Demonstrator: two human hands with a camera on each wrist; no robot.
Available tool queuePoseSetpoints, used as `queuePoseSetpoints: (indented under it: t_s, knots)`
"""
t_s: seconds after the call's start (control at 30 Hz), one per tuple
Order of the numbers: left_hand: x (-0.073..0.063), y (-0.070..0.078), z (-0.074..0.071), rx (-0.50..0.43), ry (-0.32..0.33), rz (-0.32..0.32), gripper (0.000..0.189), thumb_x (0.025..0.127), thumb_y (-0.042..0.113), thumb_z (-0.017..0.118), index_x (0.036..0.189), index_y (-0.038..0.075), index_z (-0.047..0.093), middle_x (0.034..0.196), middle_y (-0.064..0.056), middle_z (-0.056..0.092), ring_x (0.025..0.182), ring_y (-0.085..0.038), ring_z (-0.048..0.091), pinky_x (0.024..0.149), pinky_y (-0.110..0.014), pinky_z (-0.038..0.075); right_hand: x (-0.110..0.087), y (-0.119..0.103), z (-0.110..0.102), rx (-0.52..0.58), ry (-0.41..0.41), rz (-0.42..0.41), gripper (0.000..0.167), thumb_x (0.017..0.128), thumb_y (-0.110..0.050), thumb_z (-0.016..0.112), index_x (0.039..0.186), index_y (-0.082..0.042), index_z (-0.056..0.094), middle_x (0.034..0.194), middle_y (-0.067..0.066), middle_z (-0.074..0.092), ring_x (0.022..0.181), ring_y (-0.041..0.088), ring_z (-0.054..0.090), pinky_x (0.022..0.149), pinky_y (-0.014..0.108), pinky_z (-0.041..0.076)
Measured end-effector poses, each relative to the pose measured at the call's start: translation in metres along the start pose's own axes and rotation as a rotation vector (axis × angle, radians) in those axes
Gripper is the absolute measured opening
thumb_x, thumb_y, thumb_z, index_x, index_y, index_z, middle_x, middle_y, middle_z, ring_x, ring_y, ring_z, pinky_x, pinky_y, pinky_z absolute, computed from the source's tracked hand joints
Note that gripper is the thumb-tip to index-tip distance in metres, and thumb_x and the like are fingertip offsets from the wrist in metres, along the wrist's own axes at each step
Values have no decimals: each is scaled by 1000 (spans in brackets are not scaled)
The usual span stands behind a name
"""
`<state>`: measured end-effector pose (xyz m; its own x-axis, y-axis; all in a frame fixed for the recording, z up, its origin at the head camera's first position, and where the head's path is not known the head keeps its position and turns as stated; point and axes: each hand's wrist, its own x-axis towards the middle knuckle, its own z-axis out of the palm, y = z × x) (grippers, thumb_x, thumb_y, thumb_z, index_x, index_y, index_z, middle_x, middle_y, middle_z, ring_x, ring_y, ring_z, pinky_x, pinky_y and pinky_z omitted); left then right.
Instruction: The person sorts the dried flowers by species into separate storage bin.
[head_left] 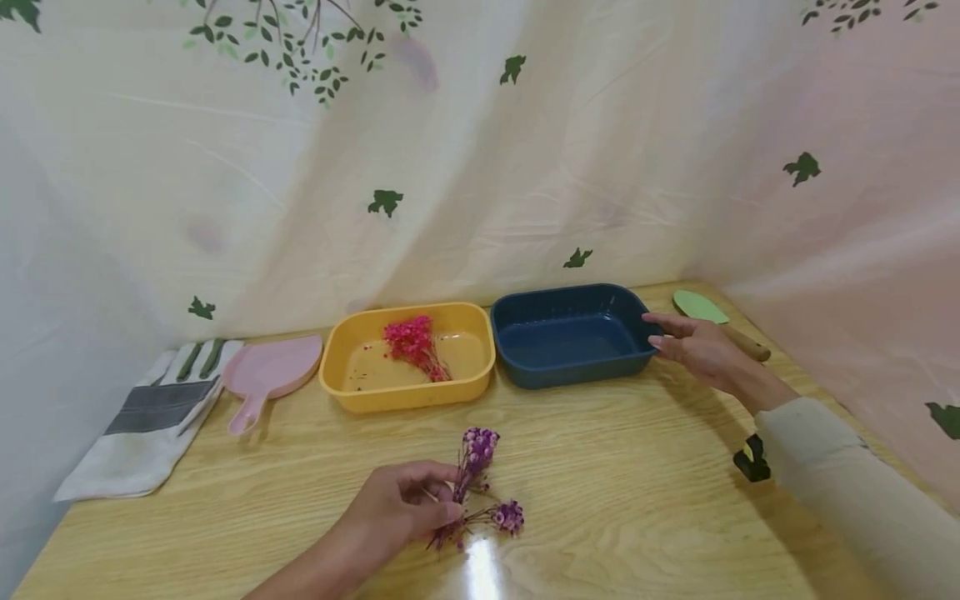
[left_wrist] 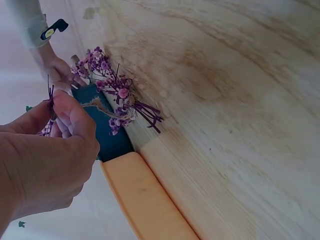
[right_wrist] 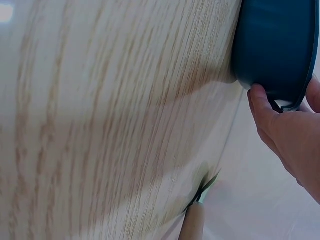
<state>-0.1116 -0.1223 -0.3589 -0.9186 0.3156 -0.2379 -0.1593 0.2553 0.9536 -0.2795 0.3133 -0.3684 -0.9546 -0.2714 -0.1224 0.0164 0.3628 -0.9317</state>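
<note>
My left hand (head_left: 412, 500) pinches a bunch of dried purple flowers (head_left: 477, 450) by its thin stems, above the wooden table. A second small purple bunch (left_wrist: 122, 95), with twine around its stems, hangs beside the fingers in the left wrist view. At the right end of the dark blue tray (head_left: 570, 367), my right hand (head_left: 701, 350) holds the wall, with fingertips at the rim and on the outer side. Left of it stands a yellow tray (head_left: 408, 400) with a bunch of pink-red dried flowers (head_left: 412, 340) lying inside.
A green trowel (head_left: 699, 307) with a wooden handle lies behind the right hand. At the left are a pink dustpan-shaped piece (head_left: 273, 367) and a folded white cloth (head_left: 127, 467) with a grey band. A leaf-patterned curtain (head_left: 465, 167) hangs behind the trays.
</note>
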Motion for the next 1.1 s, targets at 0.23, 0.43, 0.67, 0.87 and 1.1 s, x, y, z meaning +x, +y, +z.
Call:
queuePoseSetpoints:
  t_s: [0.23, 0.43, 0.67, 0.87, 1.1]
  knots:
    - [10, 12, 3, -75, 14, -27, 40, 84, 8, 73, 122, 0, 63, 91, -7, 62, 77, -15, 60, 67, -29, 57, 2, 0, 2, 9, 2, 2, 61, 100, -11, 52, 152, -2, 21, 158, 22, 9, 140, 41, 21, 110, 51, 29]
    - [19, 34, 6, -116, 18, 5, 41, 85, 9, 72, 124, 1, 62, 97, -9, 62, 83, -16, 62, 74, -34, 58, 4, 0, 4, 20, -2, 1, 61, 100, -9, 51, 152, -2, 20, 158, 22, 8, 141, 41, 18, 111, 51, 29]
    - [43, 52, 11, -128, 20, 3, 36, 88, 7, 68, 123, 2, 62, 97, -7, 59, 84, -15, 62, 79, -36, 58, 3, 0, 3, 30, -4, -3, 60, 100, -9, 50, 152, -1, 20, 158, 23, 8, 141, 41, 19, 110, 51, 29]
    - [84, 63, 13, -154, 57, -27, 33, 89, 3, 66, 122, 3, 64, 99, -9, 62, 88, -18, 64, 79, -35, 59, 2, -2, 2, 26, 2, 5, 60, 100, -10, 51, 152, -1, 22, 157, 22, 10, 140, 41, 23, 111, 51, 29]
    - [135, 88, 18, -110, 74, -89, 34, 91, 11, 67, 124, 8, 63, 110, -13, 67, 80, -17, 62, 77, -27, 58, 3, -1, 0, 37, 0, 7, 60, 100, -9, 51, 152, -1, 21, 158, 22, 10, 140, 40, 22, 110, 50, 30]
